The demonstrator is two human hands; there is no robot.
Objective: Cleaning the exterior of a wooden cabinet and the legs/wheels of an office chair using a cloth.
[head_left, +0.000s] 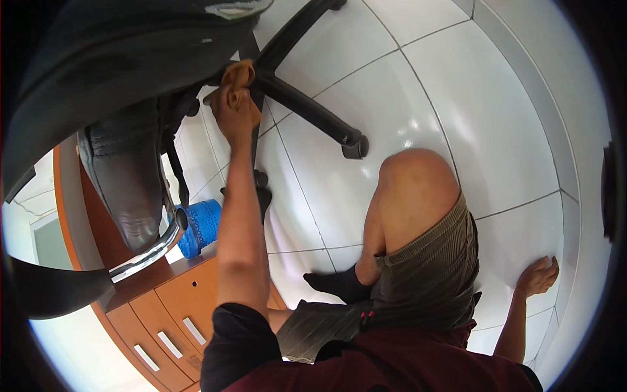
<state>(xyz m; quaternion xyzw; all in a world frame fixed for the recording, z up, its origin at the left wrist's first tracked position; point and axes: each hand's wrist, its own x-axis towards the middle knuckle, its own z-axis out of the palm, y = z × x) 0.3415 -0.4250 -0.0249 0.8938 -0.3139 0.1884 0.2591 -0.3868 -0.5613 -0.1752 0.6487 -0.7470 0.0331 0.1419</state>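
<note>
My left hand (pixel 233 117) is closed around a tan cloth (pixel 239 75). It holds the cloth against the central column area of a black office chair base (pixel 307 108), beneath the seat. The black chair (pixel 130 72) stands at the upper left with a chrome armrest bar (pixel 153 256); the exact spot under the cloth is hidden. Far to the right, my right hand (pixel 539 277) rests low by the foot of the wall, fingers apart and holding nothing.
Wooden drawers (pixel 163 320) with pale handles stand at the lower left. A blue perforated basket (pixel 201 225) is beside them. My bent knee (pixel 418 186) rises over the white tiled floor (pixel 366 196). A pale wall (pixel 548 117) curves along the right.
</note>
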